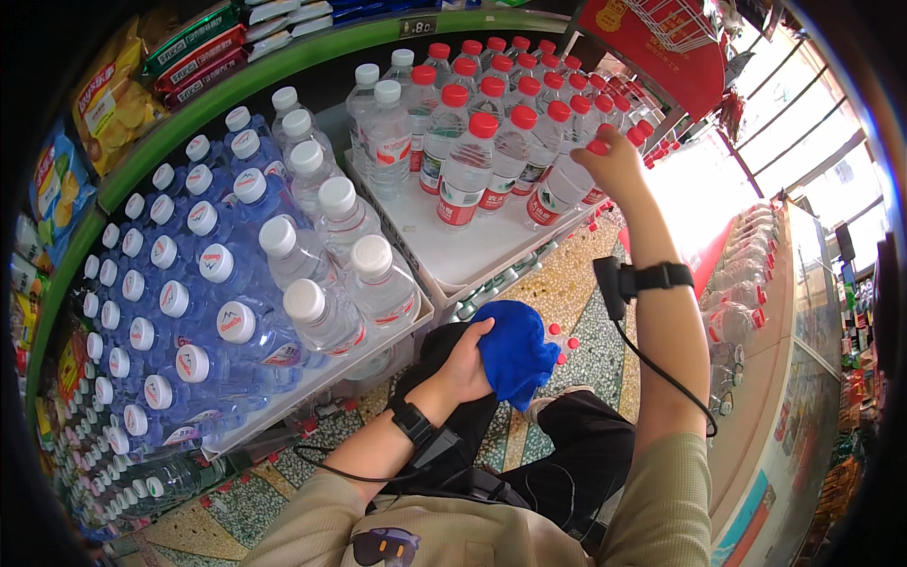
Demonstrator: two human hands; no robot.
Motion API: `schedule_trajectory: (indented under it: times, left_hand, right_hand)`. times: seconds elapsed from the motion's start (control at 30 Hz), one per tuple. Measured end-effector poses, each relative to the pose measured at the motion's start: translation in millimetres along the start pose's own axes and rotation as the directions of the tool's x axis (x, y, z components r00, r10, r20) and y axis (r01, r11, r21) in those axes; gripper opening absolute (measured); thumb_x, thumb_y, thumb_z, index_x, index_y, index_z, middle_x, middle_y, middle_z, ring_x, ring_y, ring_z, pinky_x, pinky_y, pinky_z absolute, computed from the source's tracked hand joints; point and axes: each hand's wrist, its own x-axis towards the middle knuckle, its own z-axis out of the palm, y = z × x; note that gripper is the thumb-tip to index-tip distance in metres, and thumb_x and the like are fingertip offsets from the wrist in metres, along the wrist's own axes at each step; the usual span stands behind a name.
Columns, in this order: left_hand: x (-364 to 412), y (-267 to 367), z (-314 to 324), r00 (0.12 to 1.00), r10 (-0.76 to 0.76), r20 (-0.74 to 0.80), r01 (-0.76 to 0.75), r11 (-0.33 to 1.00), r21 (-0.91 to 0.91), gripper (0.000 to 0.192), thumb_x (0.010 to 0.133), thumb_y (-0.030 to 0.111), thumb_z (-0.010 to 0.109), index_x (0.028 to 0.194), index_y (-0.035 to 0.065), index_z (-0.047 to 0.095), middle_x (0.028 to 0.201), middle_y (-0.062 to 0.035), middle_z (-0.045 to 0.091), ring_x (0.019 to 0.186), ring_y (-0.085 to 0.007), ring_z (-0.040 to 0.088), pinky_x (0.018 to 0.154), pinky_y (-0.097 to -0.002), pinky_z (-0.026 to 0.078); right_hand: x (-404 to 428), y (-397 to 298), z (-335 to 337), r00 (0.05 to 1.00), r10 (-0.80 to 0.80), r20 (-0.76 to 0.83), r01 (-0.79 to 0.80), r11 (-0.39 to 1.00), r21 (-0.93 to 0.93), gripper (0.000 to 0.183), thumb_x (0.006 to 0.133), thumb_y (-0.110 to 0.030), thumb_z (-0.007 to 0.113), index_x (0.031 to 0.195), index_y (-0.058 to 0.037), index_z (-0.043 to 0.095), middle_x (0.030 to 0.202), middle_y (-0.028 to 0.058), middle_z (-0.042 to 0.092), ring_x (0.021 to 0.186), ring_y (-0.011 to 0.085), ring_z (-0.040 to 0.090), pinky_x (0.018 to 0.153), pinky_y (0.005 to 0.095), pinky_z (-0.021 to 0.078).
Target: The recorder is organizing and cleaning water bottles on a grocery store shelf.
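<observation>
A bunched blue cloth [516, 354] hangs from my left hand [464, 365], held in front of my body above my lap. My right hand [615, 164] is at the front right of the shelf, its fingers around the red cap of a clear water bottle [565, 188]. That bottle leans to the right, its base by the shelf's front edge. Rows of red-capped water bottles [468, 170] stand upright just left of it and behind. The white shelf surface [453, 251] shows in front of them.
White-capped blue-tinted bottles [234, 322] and clear white-capped bottles [372, 280] fill the shelf section at left. Snack bags [113, 99] sit along the green shelf rim [312, 39]. A counter [769, 354] with bottles beside it runs along the right. Speckled floor [588, 283] lies below.
</observation>
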Motion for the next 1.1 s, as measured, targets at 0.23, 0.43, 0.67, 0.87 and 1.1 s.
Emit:
schedule_trajectory:
  times: [0.23,0.43,0.67,0.87,1.1]
  left_hand:
    - [0.7,10.7,1.7,0.999,0.013,-0.032,-0.016,0.995,-0.096,0.062,0.088,0.049,0.045,0.131,0.0045,0.045,0.125,-0.0176,0.054,0.118,-0.0385,0.049,0.103,-0.0503,0.035]
    - [12.9,9.9,-4.1,0.996,0.037,0.079,-0.023,0.985,-0.172,0.06,0.093,0.049,0.04,0.133,0.0049,0.044,0.128,-0.0168,0.053,0.119,-0.0382,0.048,0.103,-0.0505,0.035]
    - [16.2,-2.1,-4.4,0.998,0.052,0.029,-0.05,0.997,-0.06,0.062,0.093,0.051,0.038,0.134,0.0049,0.043,0.132,-0.0159,0.049,0.123,-0.0362,0.045,0.105,-0.0505,0.032]
    - [13.0,-2.5,0.3,0.995,0.095,-0.034,-0.095,0.995,0.006,0.063,0.091,0.054,0.039,0.133,0.0063,0.045,0.13,-0.0144,0.052,0.123,-0.0366,0.046,0.103,-0.0512,0.035]
    - [12.7,1.1,-4.4,0.987,0.093,-0.133,-0.095,0.995,-0.007,0.064,0.092,0.055,0.038,0.134,0.0075,0.043,0.133,-0.014,0.049,0.124,-0.0352,0.044,0.104,-0.0522,0.033]
  right_hand:
    - [-126.7,47.8,-81.5,0.87,0.457,-0.186,-0.177,0.64,0.747,0.023,0.08,-0.016,0.062,0.095,-0.0006,0.058,0.062,0.0007,0.047,0.041,0.0078,0.034,0.039,0.0241,0.025]
    - [-229.8,82.2,-85.5,0.864,0.5,-0.052,-0.345,0.665,0.663,0.009,0.082,-0.011,0.059,0.084,-0.0024,0.054,0.059,0.0028,0.048,0.037,0.0092,0.041,0.034,0.0226,0.0297]
    - [-312.2,126.1,37.4,0.645,0.642,0.415,-0.729,0.68,0.08,0.035,0.072,-0.026,0.066,0.092,0.0008,0.054,0.068,0.0197,0.062,0.063,0.0291,0.064,0.064,0.0382,0.0498]
    - [-336.1,176.5,148.7,0.549,0.61,0.571,-0.702,0.707,-0.081,0.04,0.072,-0.028,0.065,0.1,-0.0006,0.055,0.079,0.0165,0.065,0.055,0.0231,0.065,0.059,0.0358,0.0515]
    - [-320.2,205.9,227.5,0.607,0.643,0.468,-0.621,0.751,-0.226,0.037,0.075,-0.027,0.062,0.107,-0.0094,0.054,0.085,0.016,0.067,0.062,0.0264,0.066,0.061,0.0373,0.0524]
